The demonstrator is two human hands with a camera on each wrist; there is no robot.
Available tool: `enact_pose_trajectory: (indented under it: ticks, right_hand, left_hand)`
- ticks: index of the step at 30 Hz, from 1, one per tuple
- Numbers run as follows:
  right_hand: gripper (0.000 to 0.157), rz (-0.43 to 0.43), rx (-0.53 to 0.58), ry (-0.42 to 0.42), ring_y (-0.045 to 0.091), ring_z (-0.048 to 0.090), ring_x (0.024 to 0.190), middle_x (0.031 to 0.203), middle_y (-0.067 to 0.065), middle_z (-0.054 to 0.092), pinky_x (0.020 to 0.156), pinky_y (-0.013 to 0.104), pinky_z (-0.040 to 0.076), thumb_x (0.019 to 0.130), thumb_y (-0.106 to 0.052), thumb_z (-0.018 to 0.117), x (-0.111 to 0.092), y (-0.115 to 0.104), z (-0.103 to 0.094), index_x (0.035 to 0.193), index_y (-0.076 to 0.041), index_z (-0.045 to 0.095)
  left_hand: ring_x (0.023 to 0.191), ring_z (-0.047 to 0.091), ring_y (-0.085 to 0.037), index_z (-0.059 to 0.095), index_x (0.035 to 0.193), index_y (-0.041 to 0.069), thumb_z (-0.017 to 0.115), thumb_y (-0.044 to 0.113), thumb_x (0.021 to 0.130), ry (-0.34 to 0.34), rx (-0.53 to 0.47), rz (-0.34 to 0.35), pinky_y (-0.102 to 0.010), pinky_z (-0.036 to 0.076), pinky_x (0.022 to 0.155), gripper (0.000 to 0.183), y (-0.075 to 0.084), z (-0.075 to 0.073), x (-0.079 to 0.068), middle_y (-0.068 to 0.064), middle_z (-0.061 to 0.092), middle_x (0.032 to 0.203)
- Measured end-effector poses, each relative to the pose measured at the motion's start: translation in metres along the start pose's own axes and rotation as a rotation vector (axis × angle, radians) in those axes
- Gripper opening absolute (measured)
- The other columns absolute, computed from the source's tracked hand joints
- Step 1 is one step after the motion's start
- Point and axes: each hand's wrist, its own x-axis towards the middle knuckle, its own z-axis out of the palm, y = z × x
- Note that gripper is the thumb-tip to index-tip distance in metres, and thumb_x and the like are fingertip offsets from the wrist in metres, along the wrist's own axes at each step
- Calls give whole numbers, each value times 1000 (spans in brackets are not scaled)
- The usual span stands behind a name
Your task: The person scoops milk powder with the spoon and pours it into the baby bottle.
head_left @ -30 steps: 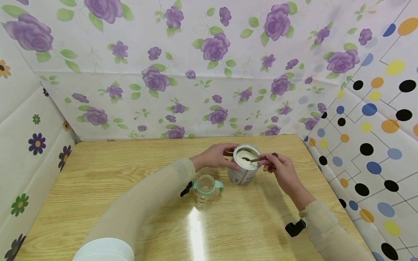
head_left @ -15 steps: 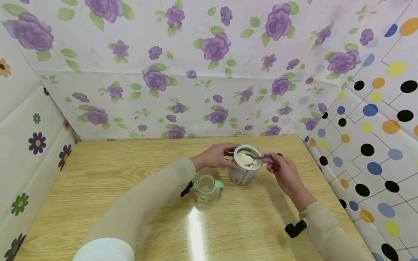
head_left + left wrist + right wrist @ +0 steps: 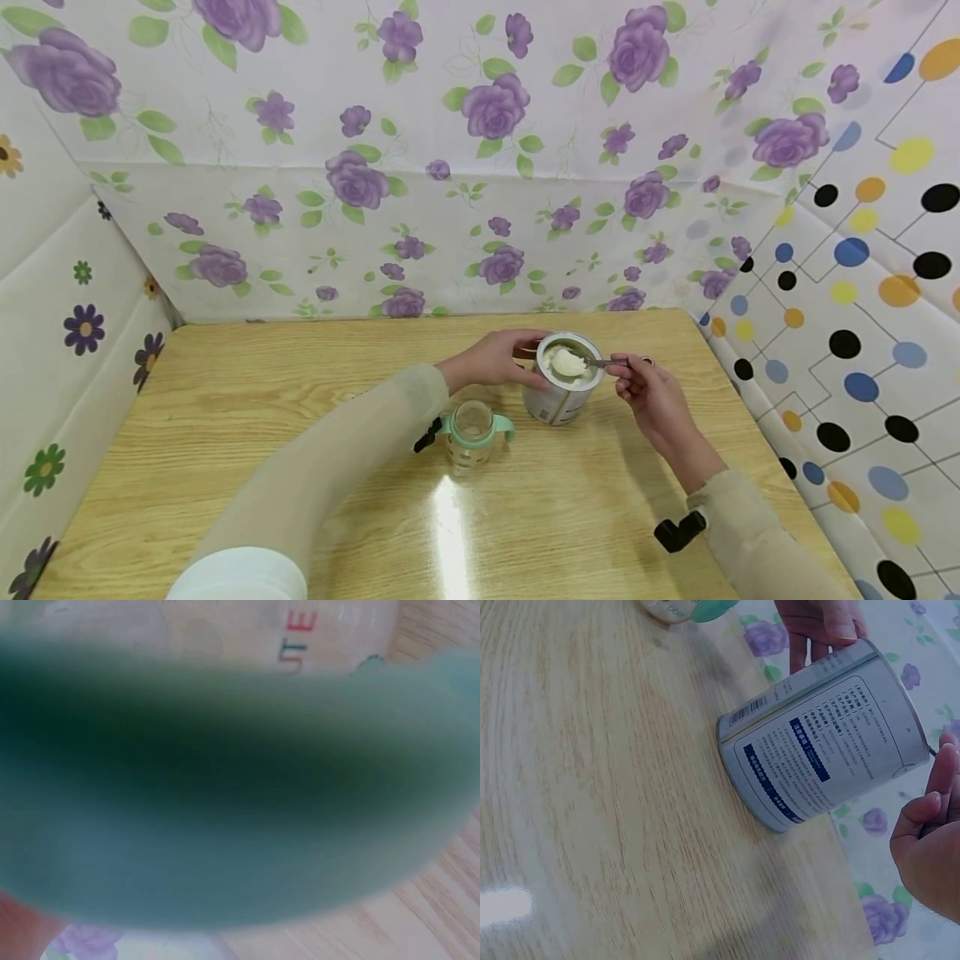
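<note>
A silver-white tin (image 3: 551, 408) of pale powder stands uncovered on the table, right of centre in the head view. My left hand (image 3: 495, 360) holds its left side, thumb toward the front and fingers toward the back. Between its thumb and fingers my right hand (image 3: 660, 408) pinches the handle of a metal spoon (image 3: 606, 362). A mound of powder (image 3: 567, 362) covers the spoon's bowl at the tin's mouth. Printed text covers the side of the tin (image 3: 817, 742) in the right wrist view, where my right hand (image 3: 934, 847) is beside the rim.
A clear baby bottle (image 3: 471, 454) with two mint-green handles stands uncapped under my left forearm, left of the tin. One blurred green handle (image 3: 225, 862) fills much of the left wrist view. Flowered cloth (image 3: 420, 242) rises behind the wooden table (image 3: 262, 375); dotted cloth (image 3: 847, 358) hangs at right.
The spoon has come up out of the powder with a heaped load on it. My right hand has shifted slightly right; my left hand and the tin have stayed put.
</note>
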Motion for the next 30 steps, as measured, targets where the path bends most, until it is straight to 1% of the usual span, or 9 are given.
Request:
enact_pose_trajectory:
  ticks: [6,10,15,20,26,30]
  right_hand:
    - [36,31,71,3,8,66,79,95,0,80,74,19,56,117,-22,48,-2,0,-1,112,-8,81]
    - [35,36,103,5,9,65,80,96,0,80,76,19,56,117,-22,48,-2,-1,2,112,-7,80]
    - [35,46,106,0,9,65,81,98,0,80,78,20,55,117,-23,47,-1,-5,3,112,-10,79]
    - [34,38,110,10,10,66,84,98,0,79,79,20,55,117,-25,47,2,-6,3,114,-10,78]
    - [37,68,138,9,11,67,85,97,2,79,79,22,56,117,-21,45,0,-2,0,111,-9,79]
    - [37,51,142,12,10,66,84,97,1,80,79,21,56,117,-21,45,-1,0,1,111,-9,79]
  left_hand:
    - [144,55,-26,49,162,18,90,21,90,2,3,9,-45,46,120,83,-1,1,0,-3,57,156]
    - [144,55,-26,49,162,19,90,22,90,6,8,11,-44,45,120,83,-1,1,0,-2,57,156]
    - [144,55,-24,48,162,19,90,22,91,5,9,11,-43,46,120,82,-3,1,1,-2,57,156]
    - [144,54,-24,48,163,19,90,22,91,3,3,6,-43,46,120,83,-3,0,1,-1,57,157]
    - [144,55,-24,48,163,19,89,22,91,-1,6,6,-44,46,120,83,-2,1,0,-2,57,157]
    - [144,54,-25,47,163,19,89,22,91,1,10,5,-44,45,120,83,-2,0,0,-2,56,157]
